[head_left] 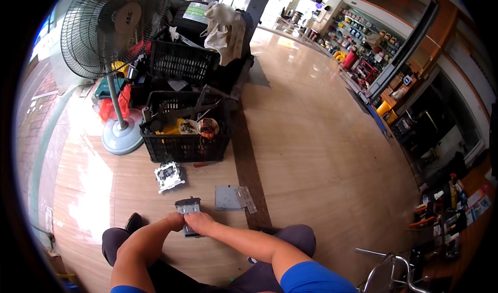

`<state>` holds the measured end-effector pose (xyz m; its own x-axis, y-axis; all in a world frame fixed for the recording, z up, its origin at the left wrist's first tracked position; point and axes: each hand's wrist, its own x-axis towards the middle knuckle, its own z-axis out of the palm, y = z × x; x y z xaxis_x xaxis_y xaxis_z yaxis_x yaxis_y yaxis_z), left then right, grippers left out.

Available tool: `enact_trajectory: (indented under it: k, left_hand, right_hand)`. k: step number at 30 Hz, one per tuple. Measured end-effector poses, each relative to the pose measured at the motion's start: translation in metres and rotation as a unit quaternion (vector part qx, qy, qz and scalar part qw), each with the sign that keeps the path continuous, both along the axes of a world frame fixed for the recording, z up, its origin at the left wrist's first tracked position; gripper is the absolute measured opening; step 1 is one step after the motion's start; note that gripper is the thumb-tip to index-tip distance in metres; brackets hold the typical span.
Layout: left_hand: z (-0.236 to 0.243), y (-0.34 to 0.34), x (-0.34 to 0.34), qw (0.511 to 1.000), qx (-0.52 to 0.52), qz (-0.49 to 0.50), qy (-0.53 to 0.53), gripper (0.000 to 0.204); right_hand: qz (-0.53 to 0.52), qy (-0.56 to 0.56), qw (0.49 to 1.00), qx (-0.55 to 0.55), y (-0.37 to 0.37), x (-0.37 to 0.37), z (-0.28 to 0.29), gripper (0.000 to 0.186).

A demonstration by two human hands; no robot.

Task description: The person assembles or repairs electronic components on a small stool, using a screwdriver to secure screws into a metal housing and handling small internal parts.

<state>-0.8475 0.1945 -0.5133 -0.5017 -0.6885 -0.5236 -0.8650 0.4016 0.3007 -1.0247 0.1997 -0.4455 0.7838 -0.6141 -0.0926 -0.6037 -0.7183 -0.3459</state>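
Between my knees, low on the floor, is a grey metal electronics housing with a black end facing away from me. My left hand grips its left side. From the right, my right hand lies over its middle with the fingers curled onto it. The two hands meet on top, so what the fingertips press is hidden. Beyond the housing lies a white and black mechanism. To its right a flat grey metal cover rests beside a perforated metal strip.
A black plastic crate full of parts stands ahead, with a red-handled screwdriver at its foot. Left of it rises a standing fan. A metal-framed chair is at the lower right, near a bench with tools.
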Motion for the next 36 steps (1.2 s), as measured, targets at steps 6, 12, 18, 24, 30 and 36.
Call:
enact_trajectory:
  k: [6, 12, 18, 24, 30, 36]
  left_hand:
    - [-0.001, -0.007, -0.009, 0.999, 0.037, 0.017, -0.028, 0.027]
    - [0.013, -0.007, -0.020, 0.997, 0.051, 0.046, -0.039, 0.031]
    - [0.029, 0.001, -0.017, 0.994, 0.043, 0.094, -0.044, 0.029]
    - [0.032, 0.004, -0.019, 0.991, 0.018, 0.124, -0.034, 0.023]
    - [0.017, 0.006, -0.016, 0.991, -0.009, 0.130, -0.016, 0.021]
    - [0.012, 0.003, -0.021, 0.992, -0.012, 0.125, -0.023, 0.021]
  right_hand:
    - [-0.018, 0.005, 1.000, -0.005, -0.001, -0.003, 0.004, 0.014]
    - [-0.031, -0.014, 0.999, -0.008, -0.002, -0.007, -0.005, 0.015]
    - [-0.020, 0.008, 1.000, -0.005, -0.002, -0.002, -0.003, 0.015]
    - [-0.042, -0.015, 0.999, 0.012, 0.002, -0.003, 0.005, 0.014]
    - [-0.032, -0.032, 0.999, 0.008, 0.005, -0.003, 0.012, 0.016]
    - [-0.035, -0.080, 0.995, -0.044, 0.003, -0.006, -0.004, 0.018]
